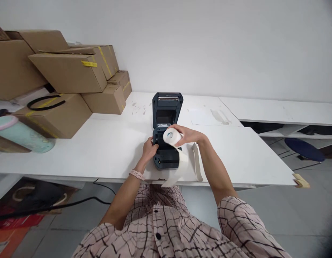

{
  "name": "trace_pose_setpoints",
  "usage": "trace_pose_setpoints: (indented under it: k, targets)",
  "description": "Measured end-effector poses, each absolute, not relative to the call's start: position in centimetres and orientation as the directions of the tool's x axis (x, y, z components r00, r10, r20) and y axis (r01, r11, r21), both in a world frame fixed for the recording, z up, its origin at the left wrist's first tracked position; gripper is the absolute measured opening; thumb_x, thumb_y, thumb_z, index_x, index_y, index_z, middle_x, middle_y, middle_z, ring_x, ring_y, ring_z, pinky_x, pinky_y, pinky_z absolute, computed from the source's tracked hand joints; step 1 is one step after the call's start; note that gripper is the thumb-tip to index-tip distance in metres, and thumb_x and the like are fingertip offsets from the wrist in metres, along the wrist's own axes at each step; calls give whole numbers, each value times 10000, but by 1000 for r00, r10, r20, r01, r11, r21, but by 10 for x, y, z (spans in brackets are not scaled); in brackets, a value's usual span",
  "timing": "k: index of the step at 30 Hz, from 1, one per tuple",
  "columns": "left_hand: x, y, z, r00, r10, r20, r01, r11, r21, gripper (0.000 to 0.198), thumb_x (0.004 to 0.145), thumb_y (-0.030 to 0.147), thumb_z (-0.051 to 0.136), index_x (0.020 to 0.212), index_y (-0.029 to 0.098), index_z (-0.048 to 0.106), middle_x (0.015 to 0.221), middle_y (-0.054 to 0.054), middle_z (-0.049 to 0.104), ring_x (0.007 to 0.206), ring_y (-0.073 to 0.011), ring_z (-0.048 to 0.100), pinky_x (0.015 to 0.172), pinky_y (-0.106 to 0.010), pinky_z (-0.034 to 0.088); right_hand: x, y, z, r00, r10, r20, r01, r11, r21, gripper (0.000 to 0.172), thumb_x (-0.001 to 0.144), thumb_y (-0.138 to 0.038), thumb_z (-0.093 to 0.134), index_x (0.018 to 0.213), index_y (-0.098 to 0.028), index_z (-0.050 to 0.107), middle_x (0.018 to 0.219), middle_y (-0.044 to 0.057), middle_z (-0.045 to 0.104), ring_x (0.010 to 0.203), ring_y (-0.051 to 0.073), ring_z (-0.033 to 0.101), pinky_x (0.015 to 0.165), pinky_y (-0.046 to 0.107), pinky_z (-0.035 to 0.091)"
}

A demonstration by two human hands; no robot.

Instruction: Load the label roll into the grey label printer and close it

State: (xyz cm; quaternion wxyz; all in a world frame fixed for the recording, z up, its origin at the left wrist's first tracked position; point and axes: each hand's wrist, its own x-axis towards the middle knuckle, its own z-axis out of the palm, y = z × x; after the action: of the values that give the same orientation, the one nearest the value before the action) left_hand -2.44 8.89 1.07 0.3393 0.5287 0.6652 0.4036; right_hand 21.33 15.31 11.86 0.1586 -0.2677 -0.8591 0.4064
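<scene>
A dark label printer (167, 159) stands on the white table with its lid (168, 104) tipped back, so its inside shows. My right hand (187, 135) is closed around a white roll of labels (171, 137), held over the printer's open bay. From the roll a loose strip of label paper (179, 168) hangs down over the table's front edge. My left hand (149, 149) grips the left side of the printer's body, thumb on the rim; its other fingers are partly hidden. Right of the printer lies a curled strip of paper (197, 163).
Cardboard boxes (74, 71) are stacked at the left, with a black ring-like strip (46, 103) on one. A mint-green tumbler (23, 134) lies tilted near them. A blue stool (304, 148) stands at the right beyond the white table (109, 150). A black cable (74, 202) runs below the table.
</scene>
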Motion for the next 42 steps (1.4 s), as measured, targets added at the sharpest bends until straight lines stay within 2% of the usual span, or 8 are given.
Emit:
trace_pose_setpoints:
  k: [4, 11, 16, 23, 28, 33, 37, 42]
  targets:
    - [-24, 90, 4, -229, 973, -25, 391, 116, 913, 563, 741, 204, 615, 1300, 136, 634, 824, -47, 654, 711, -190, 583, 668, -296, 441, 265, 155, 117, -629, 762, 154, 268, 398, -877, 792, 631, -347, 876, 1345, -260, 544, 1338, 71, 618, 1210, 297, 597, 1019, 420, 484]
    - [-24, 93, 1, -240, 970, -47, 306, 121, 944, 609, 706, 192, 623, 1311, 129, 630, 791, -29, 637, 689, -177, 569, 668, -293, 443, 285, 186, 56, -291, 957, 1, 391, 120, -913, 722, 523, -246, 806, 1202, -197, 565, 1128, 56, 662, 1034, 262, 625, 929, 414, 522]
    - [-24, 93, 1, -235, 970, -56, 292, 125, 948, 628, 700, 197, 621, 1324, 129, 620, 806, -33, 644, 686, -174, 572, 659, -291, 451, 284, 188, 32, -311, 949, -43, 411, 94, -907, 778, 504, -259, 843, 1231, -187, 574, 1183, 82, 674, 1093, 280, 628, 975, 443, 521]
    - [-24, 94, 0, -235, 971, -46, 307, 119, 944, 640, 699, 204, 610, 1334, 125, 611, 842, -47, 653, 719, -176, 586, 670, -287, 459, 339, 146, 27, -391, 920, -43, 222, 49, -974, 688, 770, -430, 726, 1409, -255, 540, 1514, 166, 555, 1365, 297, 545, 1035, 454, 493]
    - [-22, 92, 4, -244, 968, -51, 321, 130, 938, 641, 708, 207, 608, 1343, 118, 609, 850, -55, 653, 732, -188, 591, 674, -296, 461, 333, 118, 13, -405, 907, -116, 294, 9, -956, 626, 689, -568, 803, 1173, -197, 661, 1225, 140, 724, 1000, 270, 698, 840, 404, 564]
    - [-23, 89, 6, -217, 973, -76, 297, 140, 945, 663, 725, 204, 616, 1383, 126, 585, 928, -75, 685, 778, -197, 617, 690, -297, 471, 302, 108, 60, -533, 829, 170, 56, 235, -970, 726, 749, -707, 741, 1259, -207, 612, 1097, 118, 744, 1018, 275, 697, 909, 416, 539]
    - [-22, 91, 4, -245, 968, -62, 298, 136, 945, 638, 722, 195, 621, 1356, 125, 609, 829, -34, 651, 716, -177, 576, 701, -295, 459, 240, 112, 107, -680, 704, 205, 297, 521, -800, 477, 934, -475, 645, 1330, -213, 604, 1299, 104, 696, 1161, 269, 650, 1015, 402, 484]
    - [-22, 92, 4, -240, 969, -63, 305, 137, 942, 606, 723, 197, 611, 1326, 136, 625, 794, -20, 625, 690, -172, 561, 672, -289, 442, 160, 126, 98, -688, 726, -25, 700, 653, -289, 410, 912, -158, 597, 1322, -167, 616, 1358, 150, 681, 1242, 325, 632, 1051, 429, 414]
